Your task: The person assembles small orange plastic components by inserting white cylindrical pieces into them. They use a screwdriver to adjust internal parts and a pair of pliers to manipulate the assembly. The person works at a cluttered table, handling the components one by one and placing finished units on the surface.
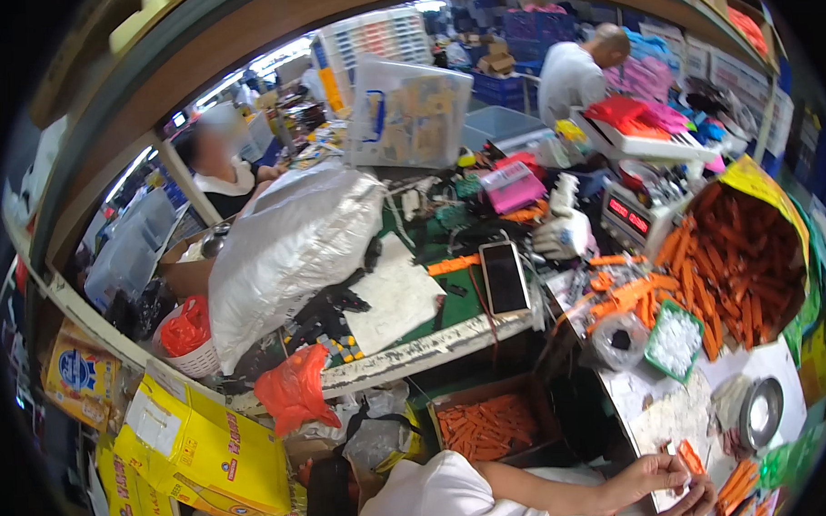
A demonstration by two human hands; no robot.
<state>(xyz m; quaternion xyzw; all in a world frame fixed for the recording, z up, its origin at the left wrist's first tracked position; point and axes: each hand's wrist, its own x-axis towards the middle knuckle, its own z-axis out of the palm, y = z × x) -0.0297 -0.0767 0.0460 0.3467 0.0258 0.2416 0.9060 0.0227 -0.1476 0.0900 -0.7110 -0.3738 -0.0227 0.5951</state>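
My left hand comes in from the lower edge, its fingers pinched together over the white worktop at the lower right. What they pinch is too small to make out. Just beside it, partly cut by the lower edge, my right hand is closed. A narrow orange plastic piece sticks up from between the hands, its lower end at the right fingers. Close to the right hand lies a bunch of similar orange strips. A round metal dish with white contents stands beyond the hands.
A yellow sack spills orange pieces at the right. Near it sit a green basket of small white parts, a tape roll and a digital scale. A phone lies on the bench. Below is a box of orange pieces. Two people work beyond.
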